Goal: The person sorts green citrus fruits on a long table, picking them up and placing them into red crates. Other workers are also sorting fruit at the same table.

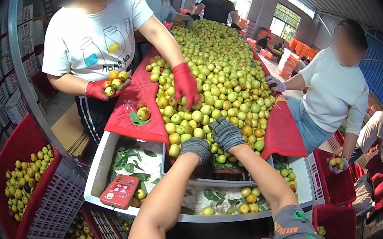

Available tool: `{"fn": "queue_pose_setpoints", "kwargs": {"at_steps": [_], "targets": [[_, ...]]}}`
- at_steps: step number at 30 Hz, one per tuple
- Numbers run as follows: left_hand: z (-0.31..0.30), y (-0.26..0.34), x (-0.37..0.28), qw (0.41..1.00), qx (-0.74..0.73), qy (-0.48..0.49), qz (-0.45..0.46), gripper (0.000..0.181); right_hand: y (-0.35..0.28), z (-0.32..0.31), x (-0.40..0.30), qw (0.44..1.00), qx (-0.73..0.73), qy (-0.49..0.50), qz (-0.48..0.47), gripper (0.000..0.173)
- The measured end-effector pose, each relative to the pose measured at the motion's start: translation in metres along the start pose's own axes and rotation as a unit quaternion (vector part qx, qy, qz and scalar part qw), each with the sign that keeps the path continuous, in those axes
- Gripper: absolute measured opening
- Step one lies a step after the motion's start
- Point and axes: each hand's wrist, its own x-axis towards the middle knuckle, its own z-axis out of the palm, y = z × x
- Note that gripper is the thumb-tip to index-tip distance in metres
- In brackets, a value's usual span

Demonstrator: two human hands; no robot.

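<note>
Both my hands wear grey striped knit gloves and rest at the near end of a heap of yellow-green jujubes [215, 80]. My left hand [196, 149] lies against the fruit at the heap's lower left, its fingertips out of sight. Just right of it and a little farther out, my right hand [227, 133] is laid over the jujubes with its fingers pointing away from me. Whether either palm holds fruit is hidden. Below my wrists, a white tray [191, 202] carries loose jujubes [249, 198] and green leaves [211, 195].
Across the left side reaches a co-worker's red-gloved hand [185, 84]; that person's other hand [107, 88] holds several jujubes. Red cloth [138, 126] lines the sorting table's edges. A red case [120, 191] lies on the tray. Crates [55, 204] stand left; another worker [334, 84] stands right.
</note>
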Motion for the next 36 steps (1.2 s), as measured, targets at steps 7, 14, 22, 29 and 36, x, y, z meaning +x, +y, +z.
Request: {"fn": "queue_pose_setpoints", "kwargs": {"at_steps": [7,14,22,29,36], "targets": [[0.006,-0.002,0.0,1.0,-0.005,-0.002,-0.014,0.032,0.023,-0.062,-0.128,0.99,0.057,0.129,0.005,0.031],[-0.007,0.01,-0.007,1.0,0.001,-0.013,0.004,0.036,0.164,-0.11,-0.314,0.931,-0.133,0.293,0.172,0.036],[-0.023,0.016,-0.022,0.998,-0.043,-0.034,-0.015,0.033,0.225,-0.145,-0.373,0.87,-0.198,0.221,0.393,0.043],[-0.024,0.012,-0.018,0.992,-0.05,-0.093,-0.067,0.032,0.156,-0.092,-0.255,0.955,-0.037,0.217,0.197,0.032],[-0.026,0.019,-0.025,0.998,-0.046,-0.03,-0.004,0.031,0.023,-0.078,-0.152,0.995,0.046,0.089,0.008,0.037]]}}
